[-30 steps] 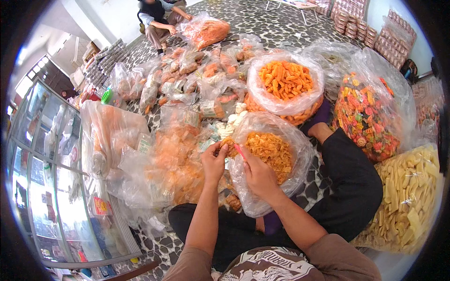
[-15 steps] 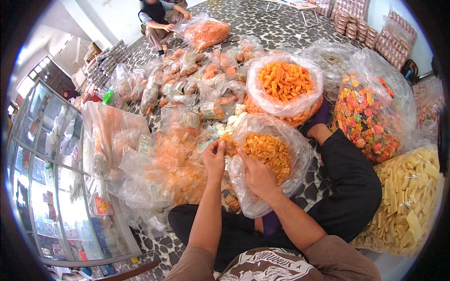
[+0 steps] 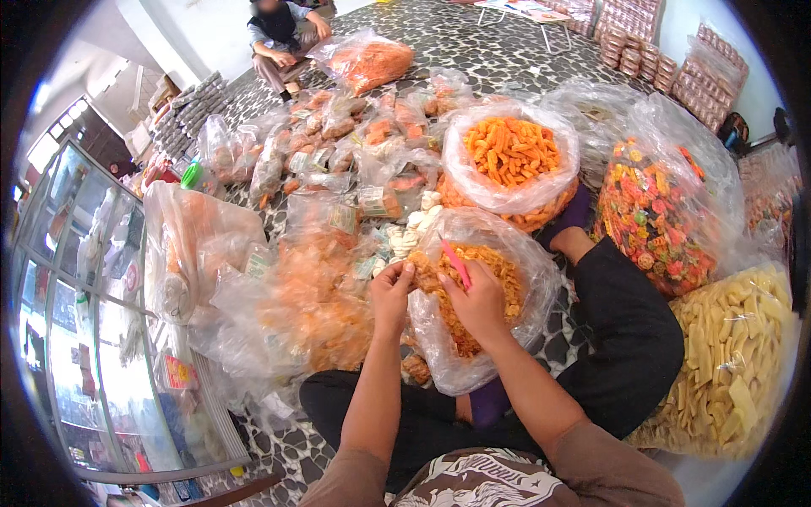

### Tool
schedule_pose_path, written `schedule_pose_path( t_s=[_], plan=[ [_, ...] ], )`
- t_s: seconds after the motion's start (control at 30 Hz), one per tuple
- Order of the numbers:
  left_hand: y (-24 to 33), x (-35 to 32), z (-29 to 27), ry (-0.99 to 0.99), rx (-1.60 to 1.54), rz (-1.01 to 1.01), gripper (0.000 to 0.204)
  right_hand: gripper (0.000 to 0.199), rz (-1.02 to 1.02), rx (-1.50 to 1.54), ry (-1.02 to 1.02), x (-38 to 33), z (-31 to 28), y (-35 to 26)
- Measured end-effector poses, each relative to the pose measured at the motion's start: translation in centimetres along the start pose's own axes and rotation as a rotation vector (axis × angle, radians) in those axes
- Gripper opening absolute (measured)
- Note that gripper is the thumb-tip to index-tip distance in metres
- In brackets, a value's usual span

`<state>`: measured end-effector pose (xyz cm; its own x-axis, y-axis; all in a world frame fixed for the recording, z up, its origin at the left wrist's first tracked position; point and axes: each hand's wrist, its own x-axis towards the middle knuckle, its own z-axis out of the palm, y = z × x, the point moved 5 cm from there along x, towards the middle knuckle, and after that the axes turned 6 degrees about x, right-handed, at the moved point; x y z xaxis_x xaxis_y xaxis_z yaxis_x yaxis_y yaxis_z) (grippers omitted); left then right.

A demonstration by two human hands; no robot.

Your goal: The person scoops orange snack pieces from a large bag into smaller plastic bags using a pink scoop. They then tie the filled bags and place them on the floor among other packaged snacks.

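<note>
Clear plastic bag [image 3: 439, 355] of orange crisps sits on the floor against the person's crossed legs. Left hand [image 3: 391, 291] pinches the bag's rim; right hand [image 3: 480, 302] is closed on a pink scoop [image 3: 456, 264] over the crisps. Bag likely light, floppy, slippery; contents brittle. Best held by the rim, not squeezed.
</note>
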<state>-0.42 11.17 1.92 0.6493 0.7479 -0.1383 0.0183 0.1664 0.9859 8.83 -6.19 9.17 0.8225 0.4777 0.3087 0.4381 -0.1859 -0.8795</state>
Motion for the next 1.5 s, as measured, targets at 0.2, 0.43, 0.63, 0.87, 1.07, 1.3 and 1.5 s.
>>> schedule_pose_path(
  t_s=[0.2,0.43,0.63,0.87,1.07,1.3,1.5],
  plan=[
    [0.3,-1.7,2.6,-0.086,-0.107,-0.058,0.029,0.02,0.014,0.078,0.009,0.9,1.8,1.8],
    [0.4,-2.0,3.9,-0.179,0.021,0.028,0.031,0.021,0.032,0.059,0.151,0.5,1.0,2.9],
    [-1.6,-1.9,4.2,-0.253,-0.081,-0.028,0.033,0.022,0.254,0.078,0.118,1.2,1.2,6.0],
    [-2.1,-1.5,5.2,-0.143,-0.197,-0.232,0.032,0.019,0.382,0.279,0.064,1.3,0.4,7.8],
    [0.5,-0.3,6.1,0.04,0.013,-0.186,0.028,0.03,-0.284,0.157,0.087,-0.9,-2.1,4.3],
    [0.6,-0.1,7.0,-0.096,0.014,-0.19,0.03,0.018,-0.008,0.166,0.188,-0.2,-1.9,6.9],
    [0.4,0.0,6.9,-0.079,0.172,0.013,0.026,0.013,0.175,0.294,0.197,0.2,-1.4,8.1]
  ],
)
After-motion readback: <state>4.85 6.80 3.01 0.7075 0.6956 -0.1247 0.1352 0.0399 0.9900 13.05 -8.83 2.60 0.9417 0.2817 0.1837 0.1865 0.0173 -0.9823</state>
